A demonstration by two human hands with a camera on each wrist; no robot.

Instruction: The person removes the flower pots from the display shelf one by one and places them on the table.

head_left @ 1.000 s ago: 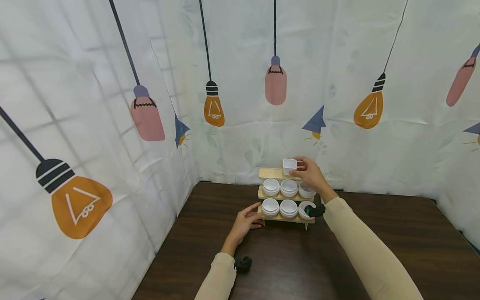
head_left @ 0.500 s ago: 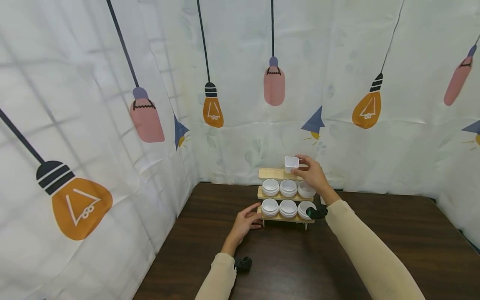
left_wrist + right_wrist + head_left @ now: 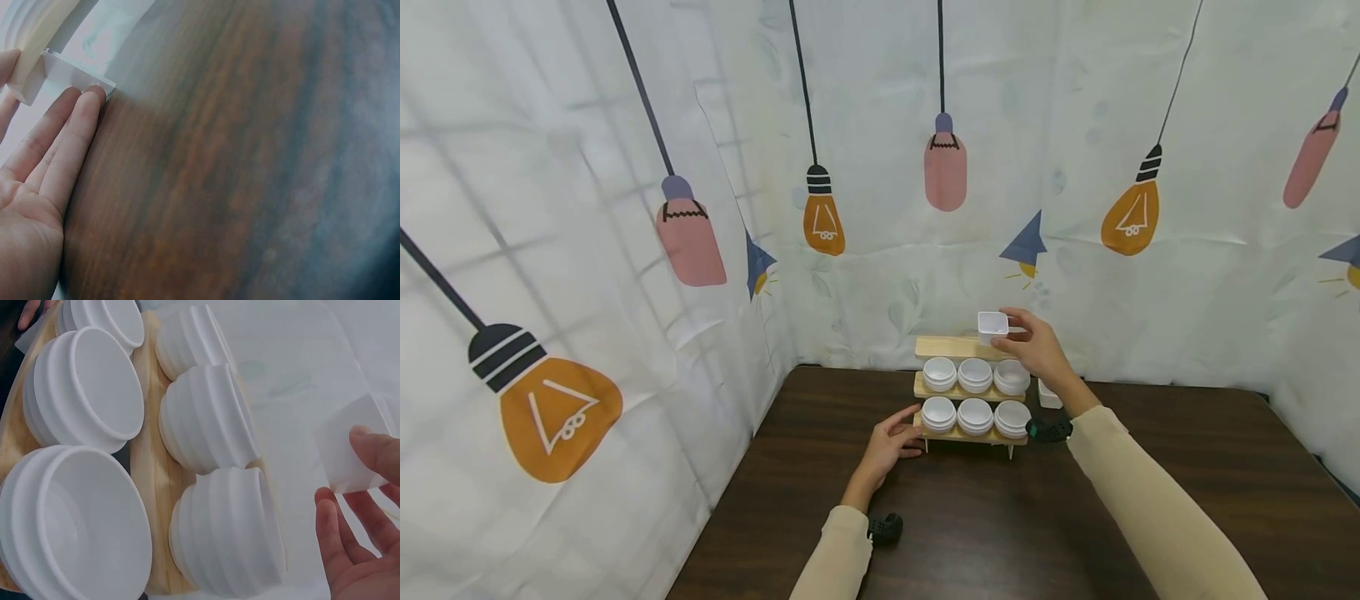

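My right hand (image 3: 1033,346) pinches a small white square cup (image 3: 992,325) between thumb and fingers, at the right part of the rack's top shelf (image 3: 946,347). In the right wrist view, the thumb lies on one face of the cup, with fingers below. The wooden rack has three steps; white round ribbed bowls (image 3: 975,415) stand in threes on its lower two. My left hand (image 3: 883,450) touches the left end of the bottom shelf. Its straight fingers (image 3: 78,134) rest at the rack's pale leg (image 3: 72,78) in the left wrist view, and a fingertip presses the wood.
Another white container (image 3: 1048,395) stands on the dark wooden table (image 3: 970,525) right of the rack, partly behind my right forearm. Just behind the rack hangs a white curtain (image 3: 865,317) printed with lamps. A second curtain face runs along the table's left side.
My right hand has moved rightward with the square cup, along the top shelf. The white container beside the rack has come out from behind the arm. My left hand stays at the rack.
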